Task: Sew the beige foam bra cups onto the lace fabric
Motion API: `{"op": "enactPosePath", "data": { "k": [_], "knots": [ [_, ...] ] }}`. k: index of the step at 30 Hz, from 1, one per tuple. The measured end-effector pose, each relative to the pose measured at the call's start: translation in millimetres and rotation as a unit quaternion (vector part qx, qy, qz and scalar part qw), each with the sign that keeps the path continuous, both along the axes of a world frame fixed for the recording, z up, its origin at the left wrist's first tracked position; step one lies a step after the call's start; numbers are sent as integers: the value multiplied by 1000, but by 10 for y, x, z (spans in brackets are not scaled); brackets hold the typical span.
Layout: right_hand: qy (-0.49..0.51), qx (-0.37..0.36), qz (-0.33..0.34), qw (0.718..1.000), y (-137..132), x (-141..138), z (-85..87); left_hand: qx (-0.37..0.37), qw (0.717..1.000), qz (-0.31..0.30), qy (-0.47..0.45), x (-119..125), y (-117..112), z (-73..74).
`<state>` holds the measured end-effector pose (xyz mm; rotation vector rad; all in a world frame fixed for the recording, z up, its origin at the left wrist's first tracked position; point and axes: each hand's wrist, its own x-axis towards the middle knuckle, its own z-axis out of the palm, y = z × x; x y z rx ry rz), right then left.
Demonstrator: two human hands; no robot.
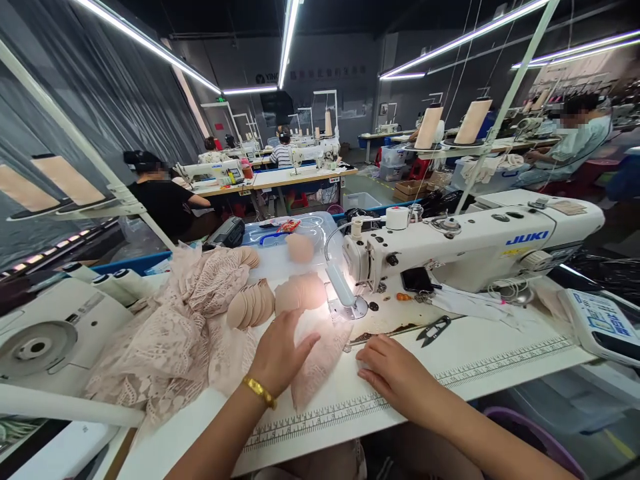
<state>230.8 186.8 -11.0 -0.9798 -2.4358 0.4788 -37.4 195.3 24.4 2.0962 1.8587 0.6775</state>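
Note:
My left hand [281,348], with a gold bracelet at the wrist, lies over a pale pink lace piece [320,365], thumb spread from the fingers. Its fingertips reach the near edge of a fanned row of beige rounded pads [300,293]; whether they touch the pads I cannot tell. Another overlapping stack of beige pads [251,304] is just left of it. My right hand [395,370] rests on the white table right of the lace, fingers loosely bent, with nothing visible in them. Beyond both hands stands a white sewing machine [470,240], its lamp lighting the needle area.
A heap of beige lace [165,333] covers the table's left side. Black thread snips [434,331] and a phone [416,280] lie near the machine. A printed ruler [320,419] runs along the front edge. At right sits a control box [603,323]. Other people work at machines behind.

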Motion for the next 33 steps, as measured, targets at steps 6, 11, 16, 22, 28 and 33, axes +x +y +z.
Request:
{"op": "enactPosePath", "data": {
  "k": [6,11,16,22,28,33],
  "knots": [
    [156,-159,-40,974,144,-52,-35,-56,994,-73,-57,253,43,206],
    [377,-460,105,797,250,-163,112,-165,857,-92,-479,288,-286,447],
    [452,-506,111,726,198,-334,137,-194,718,0,-669,255,-421,335],
    [359,-412,8,837,198,-375,24,-207,690,43,-693,385,-429,86],
    [351,-299,-65,885,166,-428,46,-119,763,93,-628,375,-493,-66],
    [381,-346,-98,852,210,-514,-6,-58,960,40,-271,49,-339,-108]
  ]
}}
